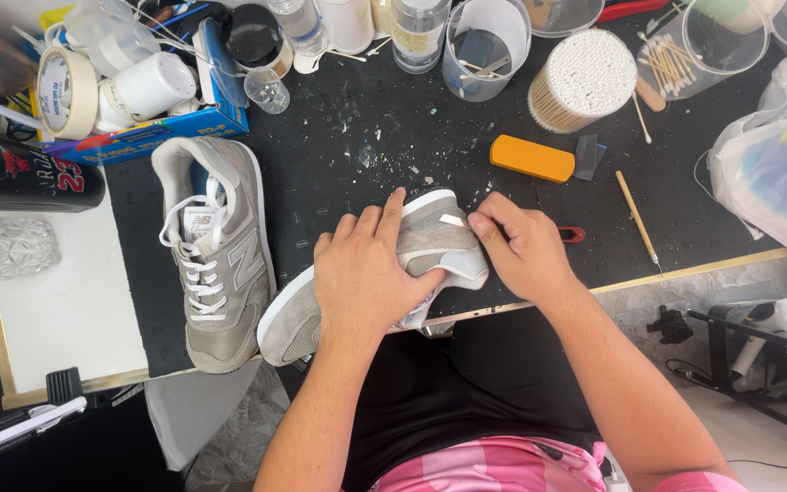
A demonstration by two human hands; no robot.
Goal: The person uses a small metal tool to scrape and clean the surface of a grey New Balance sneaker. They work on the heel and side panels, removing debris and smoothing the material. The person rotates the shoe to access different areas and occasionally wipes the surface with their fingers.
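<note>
- Grey sneaker [430, 239] lies on its side at the near edge of the black mat [339, 155], heel away from the person, pinned between both hands.
- Left of the grip, well apart, its mate [220, 255] rests sole-down with white laces.
- Left hand [362, 273] is wrapped over the upper, fingers closed down on it, holding it steady.
- Right hand [526, 251] pinches narrow at the heel, fingertips on a small pale strip [453, 220]; whether it grips the strip, I cannot tell.
- Beyond the right hand, an orange block [532, 158] and a tub of cotton swabs [583, 80].
- Risk: the toe overhangs the mat edge, so a loosened hold could let the shoe tip off.
</note>
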